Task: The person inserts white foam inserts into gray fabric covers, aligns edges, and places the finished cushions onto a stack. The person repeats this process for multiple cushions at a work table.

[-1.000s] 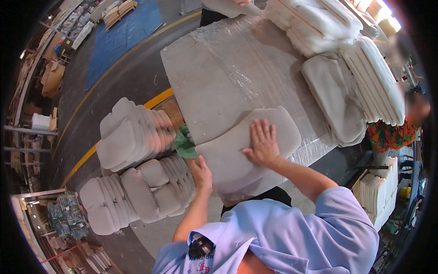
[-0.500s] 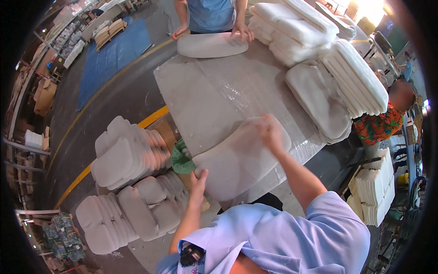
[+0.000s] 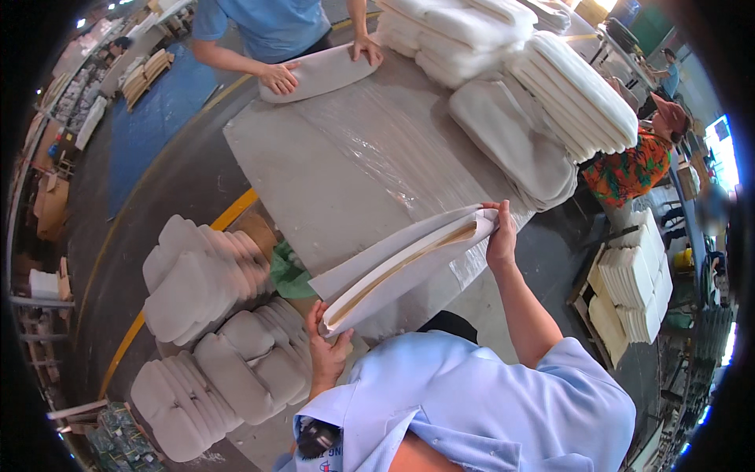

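A long white padded panel (image 3: pixel 429 277) is tilted up on its edge over the near part of the table. Its opening faces up, showing a white layer and a thin tan board edge between the fabric sides. My left hand (image 3: pixel 330 346) grips its near left end, thumb on the outer face. At the far right end my right hand (image 3: pixel 502 236) is closed round the corner. Across the table, a co-worker in a blue shirt rests both hands on a similar white panel (image 3: pixel 318 72).
Clear plastic film covers part of the grey table (image 3: pixel 314 165). Stacked white padding (image 3: pixel 574 94) and a loose white cover (image 3: pixel 503 134) lie at its right. Stacks of pale panels (image 3: pixel 244 354) stand on the left, beside a green cloth (image 3: pixel 289 271). Another person (image 3: pixel 633 165) is at right.
The panel, flat on the table before, is now raised on edge with its layers showing. My right hand moved from its surface to its right end. The co-worker's panel has shifted and turned slightly.
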{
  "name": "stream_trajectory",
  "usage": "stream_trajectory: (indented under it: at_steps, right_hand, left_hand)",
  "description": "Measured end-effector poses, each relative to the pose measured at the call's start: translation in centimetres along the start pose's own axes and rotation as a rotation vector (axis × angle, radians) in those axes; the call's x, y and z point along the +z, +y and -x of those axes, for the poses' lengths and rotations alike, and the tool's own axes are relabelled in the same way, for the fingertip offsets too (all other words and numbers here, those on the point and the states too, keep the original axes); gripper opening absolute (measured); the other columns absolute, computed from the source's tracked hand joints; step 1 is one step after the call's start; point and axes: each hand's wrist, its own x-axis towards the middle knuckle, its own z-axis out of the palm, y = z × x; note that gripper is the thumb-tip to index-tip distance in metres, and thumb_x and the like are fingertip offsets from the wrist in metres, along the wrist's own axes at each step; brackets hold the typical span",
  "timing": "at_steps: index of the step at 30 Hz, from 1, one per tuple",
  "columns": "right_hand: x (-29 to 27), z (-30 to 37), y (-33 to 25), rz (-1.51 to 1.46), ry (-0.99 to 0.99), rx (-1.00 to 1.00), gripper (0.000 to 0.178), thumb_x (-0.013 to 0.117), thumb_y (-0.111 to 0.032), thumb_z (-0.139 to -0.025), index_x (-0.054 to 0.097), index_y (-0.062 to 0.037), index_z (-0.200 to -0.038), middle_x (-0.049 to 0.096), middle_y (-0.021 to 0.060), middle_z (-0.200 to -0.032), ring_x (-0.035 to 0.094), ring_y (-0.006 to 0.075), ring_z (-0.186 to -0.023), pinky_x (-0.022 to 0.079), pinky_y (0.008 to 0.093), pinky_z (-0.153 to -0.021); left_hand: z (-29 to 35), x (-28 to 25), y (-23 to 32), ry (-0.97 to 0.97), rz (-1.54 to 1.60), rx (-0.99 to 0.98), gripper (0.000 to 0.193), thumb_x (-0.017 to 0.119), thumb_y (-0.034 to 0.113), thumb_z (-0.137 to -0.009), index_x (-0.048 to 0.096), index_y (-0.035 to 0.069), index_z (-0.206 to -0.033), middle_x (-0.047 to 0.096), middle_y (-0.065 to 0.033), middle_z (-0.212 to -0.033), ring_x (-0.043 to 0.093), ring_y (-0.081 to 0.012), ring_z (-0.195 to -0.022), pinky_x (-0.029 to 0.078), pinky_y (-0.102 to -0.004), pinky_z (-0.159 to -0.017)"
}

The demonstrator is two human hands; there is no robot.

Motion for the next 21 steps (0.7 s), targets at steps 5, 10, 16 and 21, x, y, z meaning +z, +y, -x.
stream_trajectory:
  at_steps: [5, 10, 16, 21]
  right_hand:
    - [-1.8, 0.8, 0.9, 0.119, 0.024, -0.091, 0.055, 0.049, -0.052, -0.111, 0.075, -0.0035, -0.116, 0.067, 0.004, -0.105, 0.056, 0.0145, -0.098, 0.045, 0.0308, -0.093]
    - [-2.5, 1.5, 1.5, -0.046, -0.038, -0.066, 0.045, 0.05, -0.037, -0.114, 0.068, 0.0009, -0.129, 0.07, 0.0094, -0.122, 0.063, 0.0192, -0.114, 0.046, 0.0344, -0.106]
    - [-2.7, 0.8, 1.7, -0.16, -0.06, -0.004, 0.047, 0.051, -0.039, -0.114, 0.067, 0.0027, -0.128, 0.072, 0.0134, -0.123, 0.066, 0.0219, -0.118, 0.049, 0.0364, -0.107]
    - [-2.7, 1.1, 2.2, -0.111, -0.068, -0.075, 0.048, 0.052, -0.042, -0.114, 0.068, 0.0022, -0.123, 0.073, 0.0127, -0.117, 0.068, 0.0204, -0.111, 0.05, 0.036, -0.103]
  left_hand:
    - [0.8, 0.4, -0.5, -0.101, -0.009, 0.084, 0.113, 0.086, 0.001, -0.078, 0.02, 0.011, -0.169, 0.037, -0.0176, -0.165, 0.039, -0.0302, -0.153, 0.032, -0.0431, -0.126]
    - [1.1, -1.0, 1.8, -0.239, 0.137, -0.024, 0.116, 0.078, -0.002, -0.082, 0.006, 0.009, -0.172, 0.033, -0.0183, -0.166, 0.036, -0.0291, -0.153, 0.024, -0.0408, -0.128]
    - [1.8, -1.9, 0.9, -0.29, 0.357, -0.103, 0.094, 0.057, 0.007, -0.092, 0.01, 0.009, -0.173, 0.022, -0.0147, -0.175, 0.019, -0.025, -0.163, 0.014, -0.0392, -0.131]
    - [1.7, -1.2, 0.6, -0.191, 0.326, -0.053, 0.071, 0.043, 0.025, -0.108, 0.019, 0.007, -0.172, 0.027, -0.0111, -0.176, 0.02, -0.0239, -0.163, 0.014, -0.0395, -0.131]
